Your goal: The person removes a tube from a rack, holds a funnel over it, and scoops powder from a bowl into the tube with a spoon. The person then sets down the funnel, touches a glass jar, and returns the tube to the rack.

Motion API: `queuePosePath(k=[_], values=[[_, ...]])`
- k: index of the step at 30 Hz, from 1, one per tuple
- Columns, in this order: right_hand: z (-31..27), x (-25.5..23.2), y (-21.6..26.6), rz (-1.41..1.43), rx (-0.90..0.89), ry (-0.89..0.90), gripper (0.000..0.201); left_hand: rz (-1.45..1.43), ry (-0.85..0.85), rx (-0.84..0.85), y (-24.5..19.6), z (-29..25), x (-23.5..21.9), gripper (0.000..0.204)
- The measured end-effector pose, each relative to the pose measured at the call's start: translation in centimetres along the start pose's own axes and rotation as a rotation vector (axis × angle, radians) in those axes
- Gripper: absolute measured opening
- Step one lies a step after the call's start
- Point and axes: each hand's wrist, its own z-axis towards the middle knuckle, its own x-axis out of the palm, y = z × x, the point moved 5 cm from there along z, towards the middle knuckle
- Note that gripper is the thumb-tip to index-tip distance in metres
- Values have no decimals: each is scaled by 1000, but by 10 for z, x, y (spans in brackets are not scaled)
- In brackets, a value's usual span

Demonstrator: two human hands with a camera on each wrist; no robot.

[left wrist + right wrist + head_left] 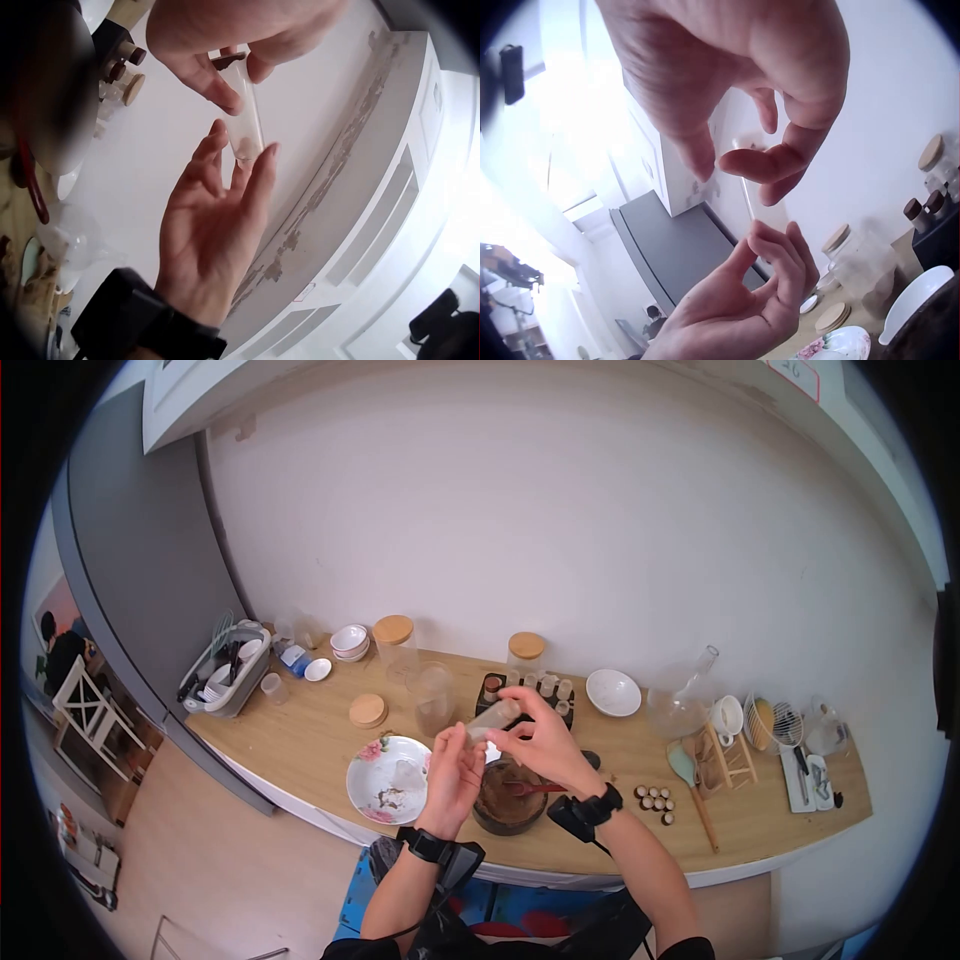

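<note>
Over the dark bowl (492,823), both hands hold a small clear glass tube (244,112), tilted in the head view. My left hand (455,785) pinches one end between thumb and fingers; something dark brown shows at that end in the left wrist view. The fingers and thumb of my right hand (548,743) curl round the other end. In the right wrist view the tube is partly hidden behind the right fingers. Brown powder (497,784) fills the bowl, with a red spoon (525,789) lying in it. A floral plate (368,800) with dark crumbs stands left of the bowl.
Behind the hands is a black rack (568,726) with small glass tubes. Several small cork-like pieces (655,800) lie to the right. Lidded glass jars (398,655), a white bowl (613,693) and a long-necked glass flask (683,705) line the back. A dish basket (235,670) sits far left.
</note>
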Motion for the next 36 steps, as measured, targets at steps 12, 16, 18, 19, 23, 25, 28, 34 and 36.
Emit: queuePosePath(k=[12, 16, 18, 19, 23, 25, 28, 34, 36], values=[[73, -104, -108, -475, 117, -187, 19, 416, -154, 7, -35, -74, -67, 23], [83, -102, -151, -605, 108, -100, 20, 411, -229, -2, -34, -99, -99, 15], [81, -100, -162, -655, 119, -83, 19, 388, -242, -23, -27, -110, -116, 15], [84, -98, -167, -701, 127, -66, 19, 368, -254, -40, -22, -113, -123, 15], [90, -81, -180, -925, -22, -15, 22, 402, -275, -112, -7, -128, -135, 14], [90, -74, -199, -929, 146, 78, 25, 375, -251, -127, 1, -131, -137, 13], [91, -66, -222, -1034, 197, 107, 26, 416, -260, -141, 6, -139, -143, 10], [83, -67, -205, -1042, 204, 66, 26, 498, -274, -90, 10, -151, -130, 5], [77, -72, -196, -972, 205, 78, 28, 476, -251, -137, 14, -145, -146, 9]])
